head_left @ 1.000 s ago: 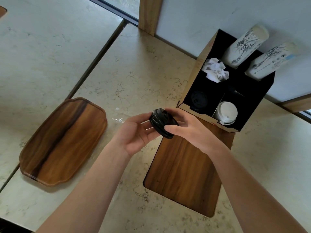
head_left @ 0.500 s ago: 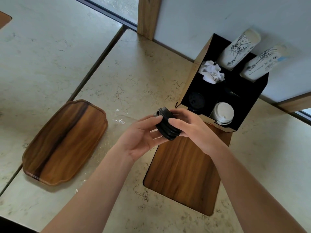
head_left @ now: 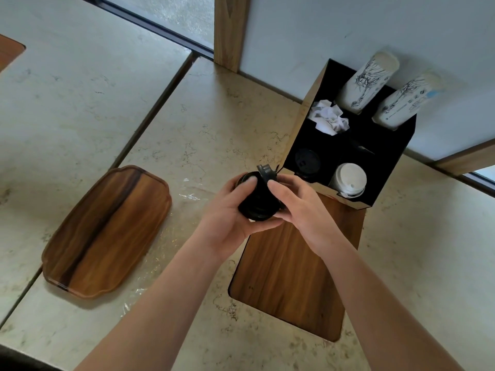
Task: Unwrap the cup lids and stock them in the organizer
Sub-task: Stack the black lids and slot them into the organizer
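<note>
Gripping a stack of black lids [head_left: 257, 202], both hands, left [head_left: 227, 218] and right [head_left: 300, 207], hover before the organizer [head_left: 302, 121] holding white lids [head_left: 349, 179], black lids [head_left: 307, 160], napkins [head_left: 329, 117], and cup stacks [head_left: 367, 81].

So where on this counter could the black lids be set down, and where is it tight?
Free: the wooden tray, bare, and the stone counter between tray, wall and organizer. Crinkled clear wrap lies beside the tray. Crowded: the organizer's compartments, and before it, where both hands hold the black lids.
</note>
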